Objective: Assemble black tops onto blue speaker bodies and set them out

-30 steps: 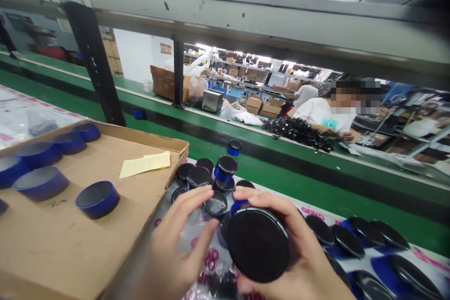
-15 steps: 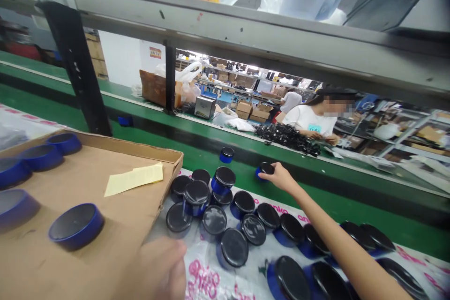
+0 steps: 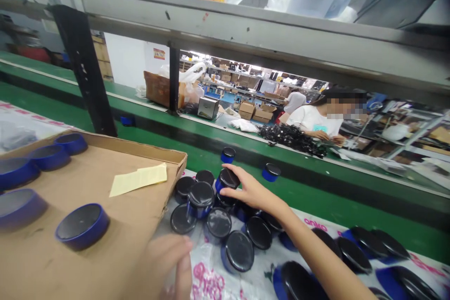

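Observation:
My right hand (image 3: pixel 248 191) reaches over a cluster of blue jars with black lids and grips one blue jar (image 3: pixel 228 180) by its lid and side. Those jars stand on a printed plastic sheet (image 3: pixel 207 281). My left hand (image 3: pixel 168 265) is low by the corner of a cardboard tray (image 3: pixel 105 183), holding nothing I can see. In the tray sit several shallow blue containers, the nearest one (image 3: pixel 82 226) close to a yellow paper slip (image 3: pixel 138 180). Two more blue jars (image 3: pixel 271 172) stand on the green belt.
A green conveyor belt (image 3: pixel 211 154) runs behind the sheet, under a grey metal rail (image 3: pixel 228 28) on black posts (image 3: pixel 82 70). Beyond it, a co-worker (image 3: pixel 314 119) sits by a heap of small black parts (image 3: pixel 291 139). Cartons and shelves fill the background.
My right hand has let go of a jar on the belt and moved left onto another jar. The jar on the belt has shifted right. My left hand stays low.

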Action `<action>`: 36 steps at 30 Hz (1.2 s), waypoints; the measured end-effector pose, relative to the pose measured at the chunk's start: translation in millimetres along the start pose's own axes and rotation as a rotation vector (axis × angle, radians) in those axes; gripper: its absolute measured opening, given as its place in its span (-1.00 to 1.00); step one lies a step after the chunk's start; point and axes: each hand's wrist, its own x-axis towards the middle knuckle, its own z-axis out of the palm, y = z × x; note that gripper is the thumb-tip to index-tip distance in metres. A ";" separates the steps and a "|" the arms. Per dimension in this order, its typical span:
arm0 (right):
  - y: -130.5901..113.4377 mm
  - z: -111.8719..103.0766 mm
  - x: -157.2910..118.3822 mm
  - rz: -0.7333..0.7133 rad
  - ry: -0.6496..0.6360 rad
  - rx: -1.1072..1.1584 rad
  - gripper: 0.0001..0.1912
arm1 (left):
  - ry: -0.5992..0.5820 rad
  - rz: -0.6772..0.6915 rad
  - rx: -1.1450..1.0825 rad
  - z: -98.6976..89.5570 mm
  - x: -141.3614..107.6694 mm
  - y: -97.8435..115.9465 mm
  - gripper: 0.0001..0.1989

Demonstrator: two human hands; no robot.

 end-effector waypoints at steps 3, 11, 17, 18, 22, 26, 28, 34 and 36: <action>-2.3 -3.4 -19.3 0.042 0.115 0.114 -0.33 | -0.035 -0.025 -0.023 1.5 2.2 2.1 -0.68; -65.5 7.3 -117.5 0.389 -0.005 0.878 -0.31 | -0.508 -0.534 -0.527 18.9 31.8 48.2 -0.35; -52.6 6.3 -152.5 0.486 0.249 0.730 -0.21 | -0.902 -0.899 -0.870 31.9 50.5 62.3 -0.14; -48.2 5.1 -156.4 0.451 0.299 0.594 -0.17 | -0.902 -0.979 -0.934 34.4 49.6 62.6 -0.12; -51.7 14.0 -171.2 0.143 0.524 0.282 -0.09 | -0.876 -1.050 -1.219 46.0 45.4 64.7 -0.29; -63.5 23.8 -178.1 0.059 0.593 0.055 -0.28 | -0.834 -1.083 -1.362 54.5 40.4 62.2 -0.36; -61.1 18.2 -179.7 0.073 0.535 0.071 -0.44 | -0.816 -1.102 -1.354 55.9 36.9 59.8 -0.33; -47.5 0.3 -184.3 0.301 0.783 0.121 -0.69 | -0.773 -1.254 -1.249 53.8 31.7 62.9 -0.26; -46.5 6.1 -184.9 0.226 0.773 0.157 -0.70 | -0.746 -1.308 -1.219 53.3 29.6 63.8 -0.16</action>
